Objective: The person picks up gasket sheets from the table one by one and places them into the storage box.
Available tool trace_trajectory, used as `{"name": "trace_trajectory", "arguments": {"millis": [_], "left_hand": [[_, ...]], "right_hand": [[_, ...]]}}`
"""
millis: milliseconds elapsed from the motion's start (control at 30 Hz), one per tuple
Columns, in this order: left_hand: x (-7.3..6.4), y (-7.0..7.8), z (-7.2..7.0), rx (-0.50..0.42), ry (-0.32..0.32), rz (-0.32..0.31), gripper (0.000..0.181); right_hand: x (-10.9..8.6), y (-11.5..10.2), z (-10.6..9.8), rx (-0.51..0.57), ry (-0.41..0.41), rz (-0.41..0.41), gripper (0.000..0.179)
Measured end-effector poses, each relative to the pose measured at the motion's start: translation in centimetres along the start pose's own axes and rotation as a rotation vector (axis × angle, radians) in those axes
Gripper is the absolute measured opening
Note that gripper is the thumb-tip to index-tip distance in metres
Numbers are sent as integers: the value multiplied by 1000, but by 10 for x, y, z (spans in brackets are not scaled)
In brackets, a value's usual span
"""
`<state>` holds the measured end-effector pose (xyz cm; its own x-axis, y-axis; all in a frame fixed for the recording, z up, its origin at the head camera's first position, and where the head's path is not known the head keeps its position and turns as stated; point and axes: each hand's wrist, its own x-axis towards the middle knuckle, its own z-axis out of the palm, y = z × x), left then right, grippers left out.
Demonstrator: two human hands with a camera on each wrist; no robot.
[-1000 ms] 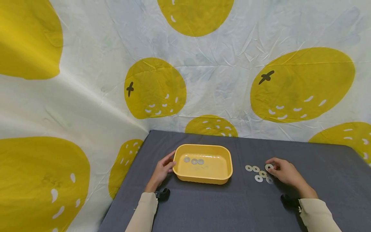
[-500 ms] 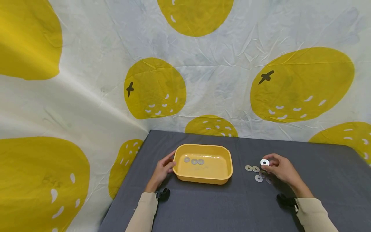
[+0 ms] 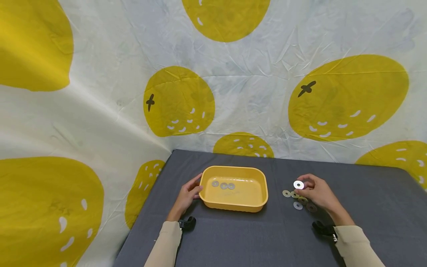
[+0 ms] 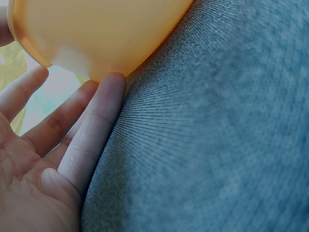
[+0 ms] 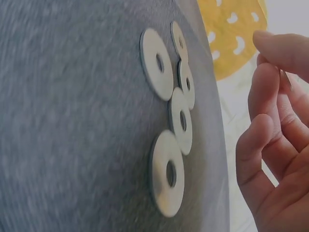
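Observation:
My left hand point(image 3: 186, 194) holds the left end of a yellow plastic tray point(image 3: 233, 208), thumb at the rim and fingers against the outer wall. In the left wrist view, nearly straight fingers point(image 4: 87, 140) touch the tray wall point(image 4: 106, 34). Three flat washers lie inside, one washer point(image 3: 215, 183) apart from the other two. Raised above the table, my right hand point(image 3: 317, 191) pinches a shiny washer point(image 3: 295, 184) between thumb and fingertips. The right wrist view mostly hides this washer behind the fingers. Below it, several washers point(image 5: 167, 174) lie flat in a loose cluster, some overlapping.
A dark grey cloth point(image 3: 240, 237) covers the table. Behind and to the left hangs a white sheet point(image 3: 247, 96) printed with large yellow fruit. Each wrist wears a black strap, such as the right wrist strap point(image 3: 323, 228).
My right hand has lifted a washer from the cluster and moved it left and away from me. The left hand and the tray stay in place.

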<state>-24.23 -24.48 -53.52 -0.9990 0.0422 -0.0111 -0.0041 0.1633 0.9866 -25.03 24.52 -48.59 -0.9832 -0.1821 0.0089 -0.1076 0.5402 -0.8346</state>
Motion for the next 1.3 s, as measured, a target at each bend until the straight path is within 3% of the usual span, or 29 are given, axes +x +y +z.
{"name": "trace_trajectory", "arguments": {"millis": [633, 1300], "left_hand": [[0, 1, 0, 15, -15, 31, 53], [0, 0, 0, 7, -8, 24, 53]], "right_hand": [[8, -27, 18, -185, 81, -84, 40], [13, -37, 27, -183, 106, -112, 39]]}}
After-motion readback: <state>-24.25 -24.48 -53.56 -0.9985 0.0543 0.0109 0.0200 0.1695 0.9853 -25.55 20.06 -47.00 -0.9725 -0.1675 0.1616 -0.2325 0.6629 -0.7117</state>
